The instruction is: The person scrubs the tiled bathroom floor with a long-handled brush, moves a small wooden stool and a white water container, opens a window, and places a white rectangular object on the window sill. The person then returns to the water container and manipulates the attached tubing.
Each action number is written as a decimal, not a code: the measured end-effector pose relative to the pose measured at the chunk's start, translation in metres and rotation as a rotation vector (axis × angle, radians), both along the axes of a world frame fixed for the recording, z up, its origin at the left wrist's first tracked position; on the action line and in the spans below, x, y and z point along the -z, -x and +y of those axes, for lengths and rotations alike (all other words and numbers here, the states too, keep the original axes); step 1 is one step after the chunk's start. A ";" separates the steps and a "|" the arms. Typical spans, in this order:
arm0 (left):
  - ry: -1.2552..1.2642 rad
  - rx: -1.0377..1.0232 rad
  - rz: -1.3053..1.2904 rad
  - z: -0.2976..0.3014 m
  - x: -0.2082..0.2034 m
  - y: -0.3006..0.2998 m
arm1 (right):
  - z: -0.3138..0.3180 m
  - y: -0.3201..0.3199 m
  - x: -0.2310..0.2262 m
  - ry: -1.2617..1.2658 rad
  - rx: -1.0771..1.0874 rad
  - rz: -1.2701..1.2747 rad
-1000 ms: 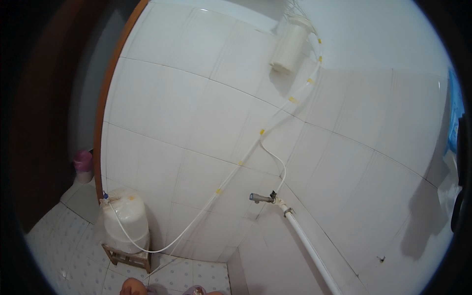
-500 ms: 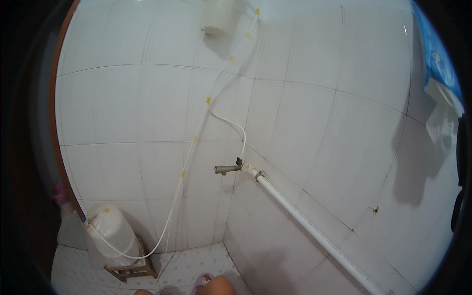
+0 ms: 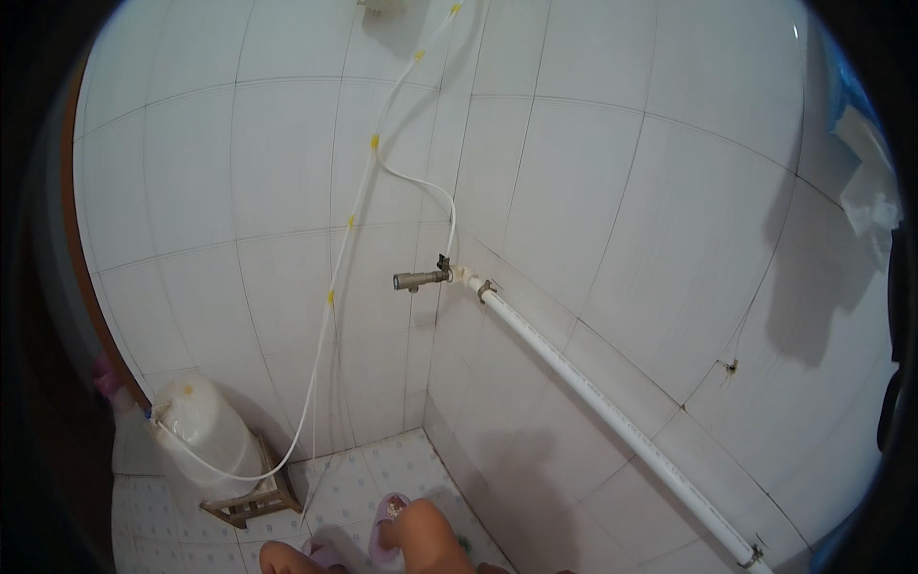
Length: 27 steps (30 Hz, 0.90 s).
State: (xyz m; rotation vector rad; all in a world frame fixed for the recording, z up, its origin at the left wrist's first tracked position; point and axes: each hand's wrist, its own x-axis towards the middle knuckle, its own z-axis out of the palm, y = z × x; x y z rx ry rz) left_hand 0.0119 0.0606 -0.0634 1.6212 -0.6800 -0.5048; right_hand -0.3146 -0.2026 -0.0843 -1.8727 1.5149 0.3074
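Note:
Neither of my hands shows in the head view. My bare legs [image 3: 435, 540] come in at the lower edge, with pink slippers [image 3: 382, 540] on my feet. A small skin-coloured patch at the bottom edge beside the right leg is too cut off to make out. Ahead, a metal tap [image 3: 419, 280] sits at the end of a white pipe [image 3: 612, 416] that runs along the right wall. A thin white hose [image 3: 356, 206] with yellow tape bands passes up the wall corner; a branch drops to the tap. Its lower end reaches a translucent plastic container [image 3: 206, 435].
The container lies on a low wooden stool [image 3: 253, 502] at the lower left. White tiled walls [image 3: 287, 153] meet in a corner above a patterned floor [image 3: 368, 464]. A blue tissue pack [image 3: 851, 91], with a white tissue hanging out, is at the upper right. Something pink [image 3: 105, 375] stands beyond the brown door edge.
My view has tilted downward and slightly right, so the tap, hose and container sit higher in the picture. More of my legs and slippers shows.

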 end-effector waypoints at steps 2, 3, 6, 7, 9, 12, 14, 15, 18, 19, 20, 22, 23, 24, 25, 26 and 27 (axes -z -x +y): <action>-0.005 -0.034 -0.166 -0.010 -0.008 0.002 | 0.008 0.007 0.011 -0.025 0.009 0.031; -0.012 -0.047 -0.248 -0.015 -0.014 0.004 | 0.012 0.012 0.017 -0.040 0.013 0.048; -0.166 -0.092 -0.629 -0.013 -0.041 0.011 | 0.026 0.022 0.029 -0.075 0.019 0.090; -0.291 -0.109 -0.846 -0.015 -0.051 0.012 | 0.029 0.025 0.032 -0.087 0.018 0.101; -0.450 -0.141 -1.008 -0.014 -0.058 0.015 | 0.037 0.028 0.040 -0.098 0.014 0.126; -0.574 -0.179 -0.841 -0.016 -0.060 0.020 | 0.039 0.030 0.047 -0.106 0.002 0.150; -0.546 -0.150 -0.826 -0.015 -0.068 0.019 | 0.038 0.030 0.050 -0.102 -0.008 0.173; -0.493 -0.161 -0.859 -0.020 -0.061 0.018 | 0.039 0.036 0.051 -0.111 -0.014 0.198; -0.564 -0.114 -0.765 -0.016 -0.066 0.015 | 0.038 0.021 0.027 -0.063 0.039 0.213; -0.568 -0.109 -0.771 -0.018 -0.066 0.017 | 0.037 0.024 0.026 -0.063 0.042 0.228; -0.569 -0.103 -0.781 -0.019 -0.066 0.019 | 0.038 0.026 0.028 -0.061 0.047 0.241; -0.572 -0.098 -0.800 -0.019 -0.068 0.018 | 0.041 0.021 0.029 -0.091 0.098 0.243; -0.574 -0.091 -0.804 -0.017 -0.069 0.016 | 0.041 0.018 0.029 -0.103 0.123 0.240; -0.570 -0.079 -0.806 -0.019 -0.070 0.017 | 0.042 0.020 0.028 -0.082 0.123 0.229; -0.567 -0.080 -0.812 -0.018 -0.070 0.017 | 0.045 0.021 0.028 -0.068 0.122 0.214; -0.561 -0.080 -0.819 -0.021 -0.070 0.017 | 0.045 0.021 0.026 -0.050 0.122 0.199; -0.550 -0.063 -0.817 -0.024 -0.070 0.019 | 0.043 0.027 0.021 -0.064 0.153 0.186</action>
